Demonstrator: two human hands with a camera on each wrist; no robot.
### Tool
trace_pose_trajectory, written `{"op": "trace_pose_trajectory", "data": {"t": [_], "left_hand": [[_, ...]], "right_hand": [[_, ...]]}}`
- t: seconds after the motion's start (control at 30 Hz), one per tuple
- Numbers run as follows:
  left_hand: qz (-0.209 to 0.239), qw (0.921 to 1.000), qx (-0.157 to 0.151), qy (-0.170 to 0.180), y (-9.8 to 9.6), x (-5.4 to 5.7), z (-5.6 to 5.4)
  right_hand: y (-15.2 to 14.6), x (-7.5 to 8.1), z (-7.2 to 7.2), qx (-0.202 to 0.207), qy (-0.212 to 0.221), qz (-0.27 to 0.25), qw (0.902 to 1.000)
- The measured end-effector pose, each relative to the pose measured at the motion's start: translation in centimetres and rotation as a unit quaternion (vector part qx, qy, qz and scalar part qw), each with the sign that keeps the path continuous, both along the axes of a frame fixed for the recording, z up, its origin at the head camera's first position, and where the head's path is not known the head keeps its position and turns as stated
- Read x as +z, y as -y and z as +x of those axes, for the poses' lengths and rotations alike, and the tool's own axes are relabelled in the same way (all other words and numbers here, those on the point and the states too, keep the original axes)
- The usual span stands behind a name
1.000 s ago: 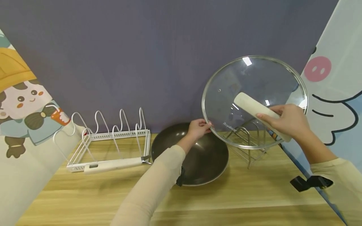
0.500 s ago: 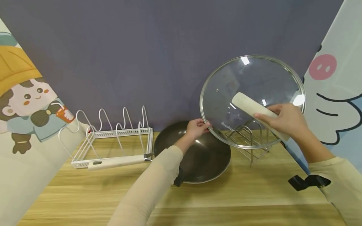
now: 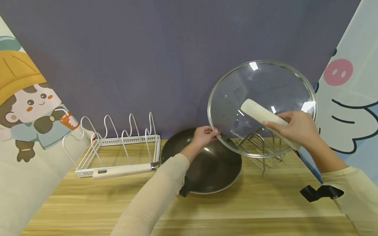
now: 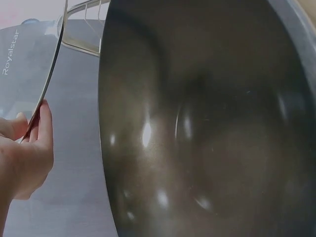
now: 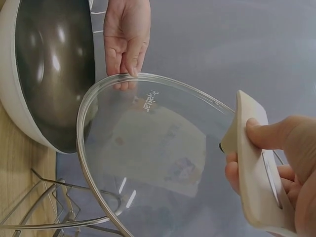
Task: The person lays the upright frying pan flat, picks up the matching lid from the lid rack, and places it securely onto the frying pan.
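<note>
A large round glass lid [image 3: 236, 82] with a metal rim and a long cream handle [image 3: 254, 109] is held up, tilted, at the right of the head view. My right hand [image 3: 299, 127] grips that handle, its thumb along the top in the right wrist view. Pinched between the thumb and fingers of my left hand [image 3: 203, 137] is the lid's rim, on its left side. Under the left arm sits a dark wok [image 3: 215, 170] with a cream handle [image 3: 124, 170] pointing left; the forearm hides part of it. In the left wrist view the wok's inside [image 4: 212, 123] fills most of the frame.
A wire metal rack [image 3: 262, 150] stands behind and below the lid, partly seen through the glass. At the left, a white rack [image 3: 118, 141] with curved wire dividers stands behind the wok's handle. A grey wall [image 3: 147, 65] rises at the table's back.
The lid and both hands have shifted slightly left against the racks and wok, while the head view has turned a little. Both holds stay the same.
</note>
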State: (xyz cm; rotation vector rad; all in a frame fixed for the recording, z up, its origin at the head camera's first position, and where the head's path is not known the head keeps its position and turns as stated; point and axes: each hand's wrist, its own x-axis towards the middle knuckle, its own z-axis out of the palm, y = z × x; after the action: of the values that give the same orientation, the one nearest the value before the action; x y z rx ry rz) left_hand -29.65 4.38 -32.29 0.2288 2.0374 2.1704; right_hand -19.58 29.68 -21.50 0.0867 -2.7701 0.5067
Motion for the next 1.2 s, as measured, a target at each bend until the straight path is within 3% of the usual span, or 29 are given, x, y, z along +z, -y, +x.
{"op": "trace_pose_trajectory", "data": {"t": [0.4,1.2], "left_hand": [[-0.025,0.9996,-0.008,0.006,0.7,0.2,0.2],[-0.046,0.9987,-0.02,0.01,2.3,0.9,1.1]], "right_hand": [[0.1,-0.2,0.0,0.018,-0.025,0.006,0.9995],[0.6,-0.6,0.4,0.039,-0.013,-0.015,0.999]]}}
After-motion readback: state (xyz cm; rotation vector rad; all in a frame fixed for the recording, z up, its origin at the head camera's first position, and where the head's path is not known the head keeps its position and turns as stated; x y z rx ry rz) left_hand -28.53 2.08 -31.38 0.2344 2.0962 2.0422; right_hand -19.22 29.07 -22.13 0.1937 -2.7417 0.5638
